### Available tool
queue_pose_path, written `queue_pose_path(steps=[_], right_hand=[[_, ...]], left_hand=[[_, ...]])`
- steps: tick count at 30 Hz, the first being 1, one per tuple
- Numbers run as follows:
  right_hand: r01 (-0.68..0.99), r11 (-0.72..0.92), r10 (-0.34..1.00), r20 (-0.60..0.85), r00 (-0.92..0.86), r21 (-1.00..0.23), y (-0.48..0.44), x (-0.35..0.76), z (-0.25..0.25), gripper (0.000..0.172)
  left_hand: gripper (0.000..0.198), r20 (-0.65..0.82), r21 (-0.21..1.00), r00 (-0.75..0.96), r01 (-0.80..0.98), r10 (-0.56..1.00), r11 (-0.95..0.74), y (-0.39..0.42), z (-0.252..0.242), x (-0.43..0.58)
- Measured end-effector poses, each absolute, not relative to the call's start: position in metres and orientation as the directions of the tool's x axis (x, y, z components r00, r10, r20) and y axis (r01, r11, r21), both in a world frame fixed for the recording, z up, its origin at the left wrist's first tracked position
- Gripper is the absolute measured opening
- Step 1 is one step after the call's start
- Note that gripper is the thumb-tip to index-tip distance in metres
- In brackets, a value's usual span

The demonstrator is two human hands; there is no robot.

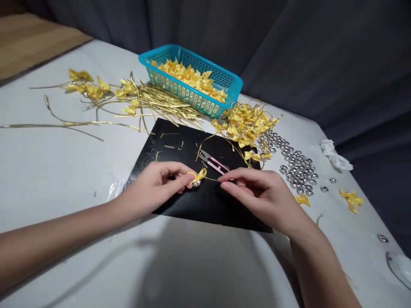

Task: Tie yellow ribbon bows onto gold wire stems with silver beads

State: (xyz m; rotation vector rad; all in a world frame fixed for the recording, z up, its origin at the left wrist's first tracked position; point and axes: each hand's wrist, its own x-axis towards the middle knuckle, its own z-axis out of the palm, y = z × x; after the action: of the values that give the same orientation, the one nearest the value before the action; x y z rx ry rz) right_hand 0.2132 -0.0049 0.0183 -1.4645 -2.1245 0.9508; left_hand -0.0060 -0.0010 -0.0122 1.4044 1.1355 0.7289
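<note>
Over the black mat (205, 214), my left hand (165, 179) pinches a small yellow ribbon bow (201, 174) between thumb and finger. A silver jingle bell (196, 183) hangs at the bow's lower side. From the bow a thin gold cord (211, 179) runs to the right. My right hand (257, 188) pinches the other end of this cord with thumb and forefinger. Just beyond the hands, pink-handled thread snips (213, 162) lie on the mat, partly behind my right fingers. Short gold cord scraps (169, 146) are scattered on the mat.
A blue basket (192, 95) of yellow bows stands at the back. Gold cords (163, 102) are heaped before it. To its right are finished-looking bows (245, 124) and many silver bells (297, 171). Bows on cords (91, 90) lie left; a white crumpled item (335, 156) lies right.
</note>
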Motion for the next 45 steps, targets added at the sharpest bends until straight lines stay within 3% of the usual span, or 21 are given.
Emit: queue_pose_path(steps=[8, 12, 15, 19, 22, 24, 30, 34, 37, 42, 45], right_hand=[[0.704, 0.481, 0.871, 0.195, -0.450, -0.523, -0.002, 0.226, 0.022, 0.013], [0.718, 0.486, 0.864, 0.149, -0.481, -0.498, -0.003, 0.223, 0.017, 0.016], [0.702, 0.315, 0.903, -0.025, -0.428, -0.639, -0.007, 0.209, 0.012, 0.022], [0.435, -0.067, 0.916, -0.228, -0.330, -0.898, -0.012, 0.188, 0.009, 0.041], [0.317, -0.228, 0.899, -0.324, -0.294, -0.921, -0.013, 0.181, 0.008, 0.030], [0.309, -0.266, 0.901, -0.349, -0.256, -0.913, -0.012, 0.181, 0.008, 0.025], [0.374, -0.222, 0.932, -0.309, -0.192, -0.900, -0.010, 0.184, 0.003, 0.023], [0.497, -0.132, 0.919, -0.294, -0.263, -0.858, -0.012, 0.187, -0.001, 0.021], [0.614, -0.008, 0.909, -0.262, -0.325, -0.789, -0.012, 0.192, 0.001, 0.020], [0.718, 0.143, 0.909, -0.196, -0.368, -0.681, -0.008, 0.201, 0.010, 0.021], [0.632, 0.040, 0.913, -0.228, -0.337, -0.774, -0.007, 0.199, 0.011, 0.028]], left_hand=[[0.025, -0.161, 0.967, 0.326, 0.242, 0.932, 0.082, -0.001, -0.018, -0.006], [0.023, -0.176, 0.971, 0.351, 0.216, 0.920, 0.103, -0.001, -0.020, -0.006], [0.016, -0.163, 0.976, 0.353, 0.192, 0.921, 0.099, -0.003, -0.019, -0.005], [0.011, 0.001, 0.976, 0.357, 0.204, 0.934, -0.079, -0.008, -0.015, -0.005], [0.015, 0.194, 0.926, 0.400, 0.228, 0.896, -0.302, -0.012, -0.014, -0.007], [0.017, 0.226, 0.908, 0.409, 0.241, 0.884, -0.344, -0.012, -0.014, -0.007], [0.013, -0.055, 0.971, 0.356, 0.236, 0.933, -0.033, -0.009, -0.016, -0.006], [0.022, -0.045, 0.874, 0.362, 0.466, 0.931, -0.139, -0.010, -0.016, -0.006], [0.016, -0.055, 0.815, 0.401, 0.547, 0.914, -0.191, -0.008, -0.017, -0.006], [0.012, -0.178, 0.943, 0.370, 0.329, 0.912, 0.050, -0.002, -0.015, -0.006], [0.011, -0.215, 0.975, 0.394, 0.138, 0.894, 0.174, -0.003, -0.013, -0.005]])
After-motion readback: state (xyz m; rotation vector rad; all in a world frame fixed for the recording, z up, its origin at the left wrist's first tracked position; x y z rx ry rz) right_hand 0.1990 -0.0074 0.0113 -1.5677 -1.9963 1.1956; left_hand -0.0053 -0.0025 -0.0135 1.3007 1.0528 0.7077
